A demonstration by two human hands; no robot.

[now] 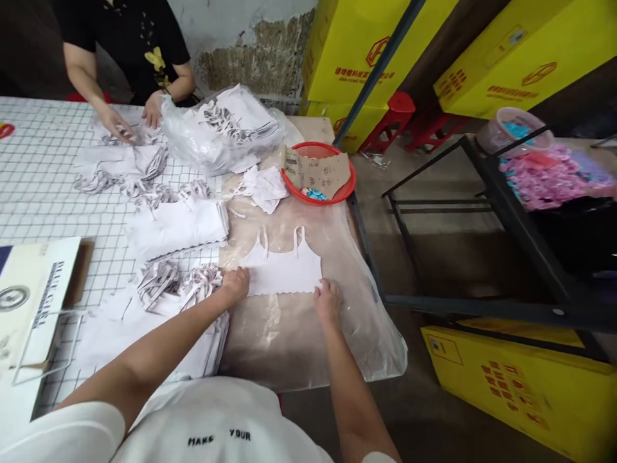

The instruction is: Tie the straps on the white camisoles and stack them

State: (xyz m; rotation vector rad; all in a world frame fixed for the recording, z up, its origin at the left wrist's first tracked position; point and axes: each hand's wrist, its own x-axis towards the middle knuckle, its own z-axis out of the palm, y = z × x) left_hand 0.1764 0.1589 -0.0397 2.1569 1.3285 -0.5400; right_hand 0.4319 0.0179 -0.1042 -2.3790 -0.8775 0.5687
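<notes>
A white camisole [284, 267] with thin straps and a scalloped hem lies flat on the plastic-covered end of the table, straps pointing away from me. My left hand [236, 283] is closed on its left edge. My right hand [328, 299] has its fingers closed at the lower right corner of the camisole. Beside my left forearm lies a stack of white camisoles [130, 328] with bunched straps. Farther back is another stack [180, 228], its scalloped edges toward me. What my fingertips pinch is partly hidden.
A red basket [351, 183] holds cardboard and something blue. Left of it sit white pieces [264, 188] and a plastic bag [193, 151] of garments. Across the table, a co-worker's hands [118, 125] touch another pile. A cardboard box [36, 308] stands left; a metal frame [463, 300] stands right.
</notes>
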